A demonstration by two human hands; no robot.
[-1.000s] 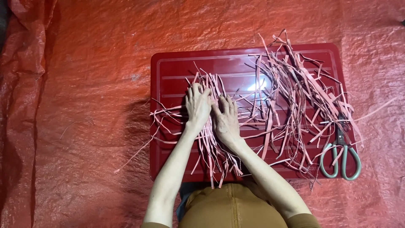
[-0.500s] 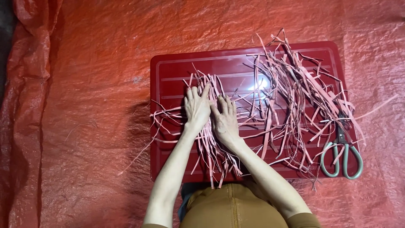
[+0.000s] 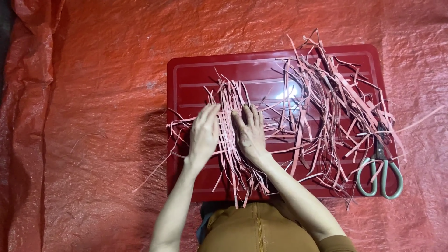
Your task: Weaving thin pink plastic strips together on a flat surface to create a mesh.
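Where strips (image 3: 229,135) cross, both hands (image 3: 227,133) press them.

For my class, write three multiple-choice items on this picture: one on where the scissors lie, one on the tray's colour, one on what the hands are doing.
1. Where do the scissors lie?
A. at the tray's right edge
B. in the left hand
C. off the tray, far left

2. What colour is the tray?
A. blue
B. dark red
C. white

3. How are the left hand and right hand?
A. raised in the air
B. gripping the scissors
C. pressed flat on crossed pink strips

Answers:
1 A, the handles rest by the right rim.
2 B, its ribbed surface is dark red.
3 C, both palms lie down on the strips.
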